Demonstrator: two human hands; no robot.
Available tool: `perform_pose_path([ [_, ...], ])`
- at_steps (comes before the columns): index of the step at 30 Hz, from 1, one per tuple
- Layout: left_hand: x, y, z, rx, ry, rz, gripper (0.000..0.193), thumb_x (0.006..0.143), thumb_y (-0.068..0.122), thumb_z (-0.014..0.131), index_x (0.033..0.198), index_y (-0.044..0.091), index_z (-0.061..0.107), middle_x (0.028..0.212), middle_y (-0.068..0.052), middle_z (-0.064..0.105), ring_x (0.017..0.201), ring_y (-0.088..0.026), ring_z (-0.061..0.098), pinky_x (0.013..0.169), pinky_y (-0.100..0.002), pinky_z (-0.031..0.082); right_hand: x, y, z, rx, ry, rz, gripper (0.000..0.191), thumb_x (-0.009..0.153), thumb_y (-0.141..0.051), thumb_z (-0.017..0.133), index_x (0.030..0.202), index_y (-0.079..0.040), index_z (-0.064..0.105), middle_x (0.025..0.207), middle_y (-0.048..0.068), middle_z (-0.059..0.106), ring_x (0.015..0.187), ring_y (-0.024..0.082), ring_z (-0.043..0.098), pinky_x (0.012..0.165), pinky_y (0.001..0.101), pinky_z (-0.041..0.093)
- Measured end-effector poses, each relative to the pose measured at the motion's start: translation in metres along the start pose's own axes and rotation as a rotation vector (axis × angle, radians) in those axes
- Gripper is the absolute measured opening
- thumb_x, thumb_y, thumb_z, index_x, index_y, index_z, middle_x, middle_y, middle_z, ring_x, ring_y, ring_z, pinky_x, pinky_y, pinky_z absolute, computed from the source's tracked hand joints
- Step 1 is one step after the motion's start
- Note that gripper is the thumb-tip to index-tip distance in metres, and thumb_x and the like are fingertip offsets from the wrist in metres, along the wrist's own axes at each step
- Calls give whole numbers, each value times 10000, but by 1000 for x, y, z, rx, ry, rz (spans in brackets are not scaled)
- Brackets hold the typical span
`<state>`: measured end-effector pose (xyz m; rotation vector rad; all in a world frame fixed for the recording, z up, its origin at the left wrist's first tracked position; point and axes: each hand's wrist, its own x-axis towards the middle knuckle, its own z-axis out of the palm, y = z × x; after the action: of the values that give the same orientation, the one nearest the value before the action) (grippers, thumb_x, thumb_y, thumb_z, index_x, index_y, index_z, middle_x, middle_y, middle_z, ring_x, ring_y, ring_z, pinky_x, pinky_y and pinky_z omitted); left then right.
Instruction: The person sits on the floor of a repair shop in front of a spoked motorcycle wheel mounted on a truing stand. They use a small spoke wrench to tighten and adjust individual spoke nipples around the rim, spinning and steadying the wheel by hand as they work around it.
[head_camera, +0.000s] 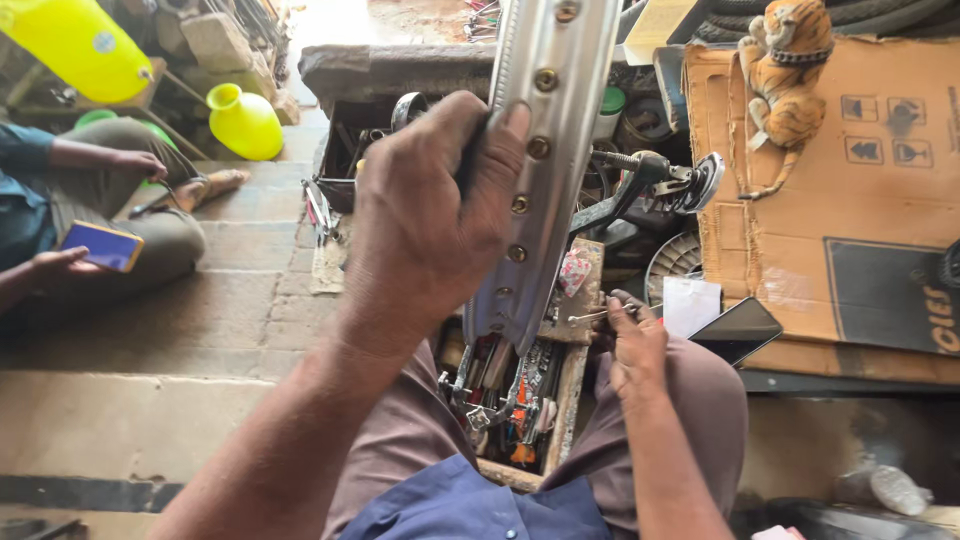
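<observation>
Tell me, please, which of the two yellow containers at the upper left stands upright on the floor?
The small yellow pot with the flared neck stands upright on the paving; the bigger yellow container at the corner lies tilted, cut off by the frame.

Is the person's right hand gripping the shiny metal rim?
No, the right hand rests low by the wooden tool box, while the left hand grips the metal rim.

Toy tiger (788, 62) atop cardboard box (860, 210), yellow jug (244, 121), dark phone (738, 330) beside white card (690, 304).
</observation>
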<state>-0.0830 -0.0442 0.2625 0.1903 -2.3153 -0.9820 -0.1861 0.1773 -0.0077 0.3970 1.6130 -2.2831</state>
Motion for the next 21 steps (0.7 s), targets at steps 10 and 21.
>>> perform_pose_path([
  [10,-182,-132,66,302,-265,-199,382,899,234,689,1237,59,664,1262,-204,635,1147,-409,580,894,-493,478,-6,-4,25,230,-218,47,256,924,8,663,1175,-38,689,1042,122,740,897,220,746,839,332,638],
  [21,-211,-158,62,311,-276,-237,406,865,261,726,1197,35,671,1224,-152,655,1209,-346,571,1016,-453,453,0,29,39,203,-157,-5,139,935,-35,696,1072,-55,714,1013,98,771,917,211,742,823,368,641],
])
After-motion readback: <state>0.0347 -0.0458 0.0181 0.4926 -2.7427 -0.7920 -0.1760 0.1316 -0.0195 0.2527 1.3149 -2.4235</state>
